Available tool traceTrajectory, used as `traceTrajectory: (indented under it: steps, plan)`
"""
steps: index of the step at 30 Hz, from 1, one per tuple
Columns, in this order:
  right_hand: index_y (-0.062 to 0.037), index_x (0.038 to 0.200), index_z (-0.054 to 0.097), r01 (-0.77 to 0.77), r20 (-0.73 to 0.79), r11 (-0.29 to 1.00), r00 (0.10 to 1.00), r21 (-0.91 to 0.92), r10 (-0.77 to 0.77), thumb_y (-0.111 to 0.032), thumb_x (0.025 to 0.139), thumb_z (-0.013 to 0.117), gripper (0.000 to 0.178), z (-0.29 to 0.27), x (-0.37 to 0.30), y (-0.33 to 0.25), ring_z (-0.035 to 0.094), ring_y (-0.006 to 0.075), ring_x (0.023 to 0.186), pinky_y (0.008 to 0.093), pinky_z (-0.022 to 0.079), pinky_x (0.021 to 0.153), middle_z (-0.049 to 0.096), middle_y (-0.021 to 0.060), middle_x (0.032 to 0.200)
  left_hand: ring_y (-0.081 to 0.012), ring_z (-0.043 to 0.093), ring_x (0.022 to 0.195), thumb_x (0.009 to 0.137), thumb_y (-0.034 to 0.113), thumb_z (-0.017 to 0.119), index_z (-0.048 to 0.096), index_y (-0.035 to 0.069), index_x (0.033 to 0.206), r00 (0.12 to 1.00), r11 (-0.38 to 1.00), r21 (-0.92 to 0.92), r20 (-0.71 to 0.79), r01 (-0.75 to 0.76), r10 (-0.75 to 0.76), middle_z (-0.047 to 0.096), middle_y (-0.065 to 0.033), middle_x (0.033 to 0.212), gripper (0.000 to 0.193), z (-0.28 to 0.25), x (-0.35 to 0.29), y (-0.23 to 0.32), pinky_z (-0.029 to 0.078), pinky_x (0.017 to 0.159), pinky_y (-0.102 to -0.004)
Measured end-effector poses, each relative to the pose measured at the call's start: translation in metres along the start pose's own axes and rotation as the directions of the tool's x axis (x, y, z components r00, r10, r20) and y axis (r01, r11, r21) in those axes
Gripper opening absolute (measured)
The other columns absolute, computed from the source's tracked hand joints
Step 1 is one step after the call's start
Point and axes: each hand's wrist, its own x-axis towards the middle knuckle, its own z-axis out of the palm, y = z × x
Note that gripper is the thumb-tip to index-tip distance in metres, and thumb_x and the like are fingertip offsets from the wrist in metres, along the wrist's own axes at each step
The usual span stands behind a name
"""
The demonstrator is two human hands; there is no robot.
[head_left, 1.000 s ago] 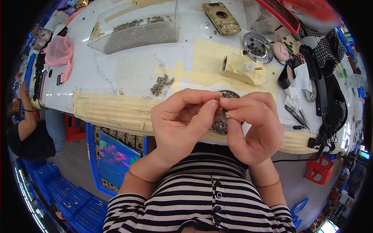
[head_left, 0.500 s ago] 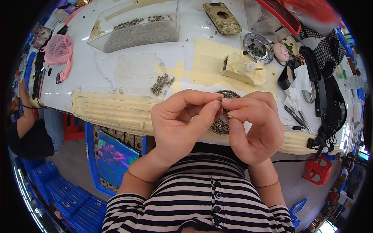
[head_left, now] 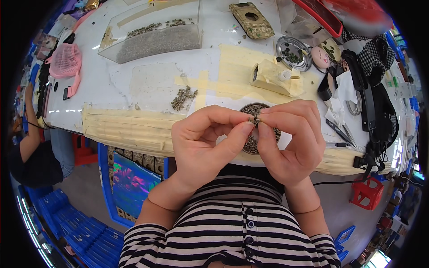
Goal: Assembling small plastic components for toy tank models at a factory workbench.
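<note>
Sitting behind both hands (head_left: pixel 205 143) (head_left: pixel 292 143), the dish (head_left: pixel 254 104) is part-hidden.

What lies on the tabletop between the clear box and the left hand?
In the head view, a loose cluster of small parts lies between the clear box and the left hand, along with strips of pale yellow tape.

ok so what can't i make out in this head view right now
All in the head view:
Tiny bit pinched by the left hand and right hand: too small, and partly covered by fingers, to tell its exact shape.
Round dish: partly hidden by both hands.
Clear box: far part cut off by the top edge.
Red thing at upper right: blurred, cut off by the top edge.
</note>
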Motion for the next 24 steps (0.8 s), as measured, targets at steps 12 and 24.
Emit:
traceTrajectory:
  steps: [12, 24]
  plan:
    - [-0.0025, 0.087, 0.067, -0.035, 0.024, 0.983, 0.999, 0.18, 0.031, 0.007, 0.068, 0.071, 0.022, -0.0051, -0.0051, 0.0009, 0.063, 0.0217, 0.073, 0.0293, 0.05, 0.064, 0.072, 0.0077, 0.086, -0.0113, 0.066, 0.088, 0.086, -0.009, 0.066, 0.067, -0.007, 0.104, 0.999, 0.984, 0.173, -0.033, -0.035, 0.041, 0.069, -0.011, 0.1, 0.018, 0.0035, 0.0009, 0.0013, 0.053, 0.078, -0.0224]
    - [0.0001, 0.089, 0.067, -0.13, 0.062, 0.936, 0.991, 0.328, 0.116, 0.007, 0.072, 0.068, 0.019, -0.0077, -0.0052, 0.0039, 0.063, 0.0201, 0.075, 0.0287, 0.052, 0.067, 0.073, 0.0084, 0.087, -0.0129, 0.066, 0.086, 0.086, -0.007, 0.069, 0.069, -0.006, 0.104, 0.997, 0.968, 0.242, 0.015, -0.071, 0.069, 0.069, -0.0119, 0.099, 0.018, -0.0005, 0.0032, 0.0008, 0.052, 0.076, -0.0231]
